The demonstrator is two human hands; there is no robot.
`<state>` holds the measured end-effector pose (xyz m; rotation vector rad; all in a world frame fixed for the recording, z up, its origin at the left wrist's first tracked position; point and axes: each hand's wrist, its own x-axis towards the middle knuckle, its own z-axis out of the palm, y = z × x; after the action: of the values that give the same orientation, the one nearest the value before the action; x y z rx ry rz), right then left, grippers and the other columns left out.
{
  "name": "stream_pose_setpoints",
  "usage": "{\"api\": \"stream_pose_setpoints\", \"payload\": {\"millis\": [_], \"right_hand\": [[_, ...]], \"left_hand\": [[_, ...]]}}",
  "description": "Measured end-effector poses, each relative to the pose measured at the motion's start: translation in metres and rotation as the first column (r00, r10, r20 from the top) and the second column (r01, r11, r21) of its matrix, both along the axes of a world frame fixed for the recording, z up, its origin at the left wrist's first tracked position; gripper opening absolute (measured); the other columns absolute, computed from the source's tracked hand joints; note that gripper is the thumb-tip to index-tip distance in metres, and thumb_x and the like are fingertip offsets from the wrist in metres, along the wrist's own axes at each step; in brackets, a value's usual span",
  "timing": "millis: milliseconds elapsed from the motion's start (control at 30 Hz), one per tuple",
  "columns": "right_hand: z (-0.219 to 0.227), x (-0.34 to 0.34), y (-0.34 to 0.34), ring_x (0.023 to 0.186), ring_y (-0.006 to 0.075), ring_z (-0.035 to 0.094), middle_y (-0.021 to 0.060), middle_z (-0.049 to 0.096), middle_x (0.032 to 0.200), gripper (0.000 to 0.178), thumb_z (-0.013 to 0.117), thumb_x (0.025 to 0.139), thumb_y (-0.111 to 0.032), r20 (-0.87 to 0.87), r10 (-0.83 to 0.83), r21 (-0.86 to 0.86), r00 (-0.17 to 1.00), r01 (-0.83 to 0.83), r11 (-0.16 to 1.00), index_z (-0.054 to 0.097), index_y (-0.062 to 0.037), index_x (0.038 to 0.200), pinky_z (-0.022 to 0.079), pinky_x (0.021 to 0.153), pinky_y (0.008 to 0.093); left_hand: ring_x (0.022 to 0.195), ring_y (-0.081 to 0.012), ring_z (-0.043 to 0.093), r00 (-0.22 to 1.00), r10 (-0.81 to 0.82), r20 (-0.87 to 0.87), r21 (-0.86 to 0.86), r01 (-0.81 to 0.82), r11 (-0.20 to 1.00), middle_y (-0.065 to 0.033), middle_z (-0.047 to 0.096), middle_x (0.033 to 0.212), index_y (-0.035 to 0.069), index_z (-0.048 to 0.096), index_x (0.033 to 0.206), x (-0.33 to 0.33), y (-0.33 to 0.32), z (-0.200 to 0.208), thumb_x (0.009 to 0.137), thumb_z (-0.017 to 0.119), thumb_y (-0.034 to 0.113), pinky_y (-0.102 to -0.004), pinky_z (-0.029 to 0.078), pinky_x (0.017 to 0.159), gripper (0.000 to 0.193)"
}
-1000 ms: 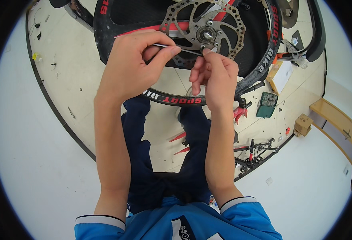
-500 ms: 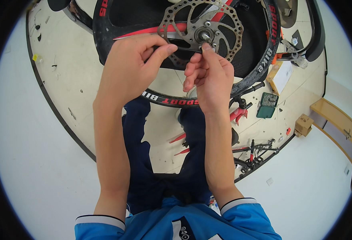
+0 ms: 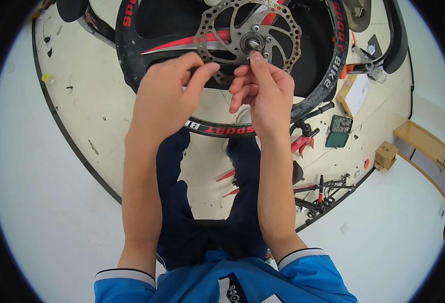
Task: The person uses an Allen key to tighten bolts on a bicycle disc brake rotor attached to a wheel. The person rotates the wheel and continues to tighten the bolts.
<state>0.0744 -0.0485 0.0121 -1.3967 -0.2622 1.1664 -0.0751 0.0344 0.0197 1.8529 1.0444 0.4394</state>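
Note:
A bicycle wheel (image 3: 227,130) with a black rim and red-and-silver spokes lies flat in front of me. A silver brake disc (image 3: 294,46) sits on its hub, with the axle (image 3: 254,44) pointing up. My left hand (image 3: 174,88) is closed, thumb and forefinger pinching the outer end of a thin black bar, apparently a hex key (image 3: 232,64). My right hand (image 3: 265,91) pinches its other end by a disc bolt just below the axle, the lower fingers curled loosely. The fingers hide the key's tip and that bolt.
The wheel rests on a black chair with armrests (image 3: 395,53) at both sides. On the floor at right are an open green tool case (image 3: 339,132), a cardboard box (image 3: 385,154), a wooden-edged box (image 3: 353,96) and bicycle frame parts (image 3: 321,194). Small bits lie scattered at left.
The wheel and disc appear slightly further left and up in the picture. My left hand has lowered a little and turned slightly; both hands keep their pinch at the disc.

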Motion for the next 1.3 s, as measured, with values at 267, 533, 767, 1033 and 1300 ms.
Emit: {"api": "stream_pose_setpoints", "payload": {"millis": [267, 533, 767, 1033, 1300], "right_hand": [[0.006, 0.001, -0.001, 0.042, 0.0166, 0.061, 0.0110, 0.061, 0.059, 0.045, 0.050, 0.106, -0.030, 0.070, 0.063, -0.038, 0.996, -0.061, 0.997, 0.062, 0.0077, 0.085, 0.048, 0.039, 0.0264], [0.001, -0.001, -0.002, 0.044, 0.0146, 0.061, 0.0082, 0.061, 0.059, 0.047, 0.047, 0.107, -0.030, 0.231, 0.100, -0.051, 0.968, -0.090, 0.995, 0.062, 0.0059, 0.081, 0.046, 0.041, 0.0249], [-0.001, 0.000, -0.002, 0.043, 0.0136, 0.061, 0.0079, 0.061, 0.059, 0.043, 0.048, 0.105, -0.027, 0.258, 0.115, -0.045, 0.959, -0.107, 0.993, 0.062, 0.0053, 0.081, 0.045, 0.042, 0.0255], [-0.004, 0.001, -0.003, 0.043, 0.0121, 0.059, 0.0061, 0.061, 0.059, 0.035, 0.057, 0.101, -0.022, 0.157, 0.115, 0.008, 0.981, -0.118, 0.993, 0.062, 0.0038, 0.079, 0.043, 0.041, 0.0243], [-0.009, 0.063, -0.009, 0.069, 0.0047, 0.055, -0.0004, 0.062, 0.079, 0.019, 0.065, 0.098, -0.021, 0.503, -0.292, 0.189, 0.813, 0.226, 0.956, 0.065, -0.0022, 0.095, 0.043, 0.059, 0.0213]], "left_hand": [[0.064, 0.0014, 0.042, 0.940, 0.155, 0.304, -0.042, -0.150, 0.988, 0.0050, 0.054, 0.078, -0.001, 0.061, 0.104, 0.017, 0.004, -0.009, 0.091, 0.070, 0.000, -0.0148, 0.033, 0.054, 0.016], [0.060, -0.0004, 0.042, 0.866, 0.350, 0.356, 0.010, -0.378, 0.926, 0.0061, 0.050, 0.069, 0.002, 0.065, 0.095, 0.041, 0.000, -0.021, 0.092, 0.069, 0.007, -0.0173, 0.034, 0.053, 0.007], [0.068, -0.0015, 0.044, 0.754, 0.408, 0.515, 0.078, -0.515, 0.854, 0.0055, 0.057, 0.077, 0.001, 0.066, 0.094, 0.058, -0.007, -0.019, 0.098, 0.062, 0.011, -0.0170, 0.035, 0.060, 0.012], [0.068, -0.0065, 0.053, 0.583, 0.472, 0.662, -0.042, -0.600, 0.799, -0.0026, 0.062, 0.085, -0.001, 0.063, 0.096, 0.077, -0.004, -0.020, 0.098, 0.060, 0.014, -0.0212, 0.043, 0.062, 0.015], [0.078, -0.0089, 0.057, 0.438, 0.515, 0.736, -0.234, -0.549, 0.802, -0.0063, 0.063, 0.089, -0.002, 0.057, 0.106, 0.072, 0.001, -0.017, 0.097, 0.059, 0.006, -0.0228, 0.047, 0.073, 0.012]]}}
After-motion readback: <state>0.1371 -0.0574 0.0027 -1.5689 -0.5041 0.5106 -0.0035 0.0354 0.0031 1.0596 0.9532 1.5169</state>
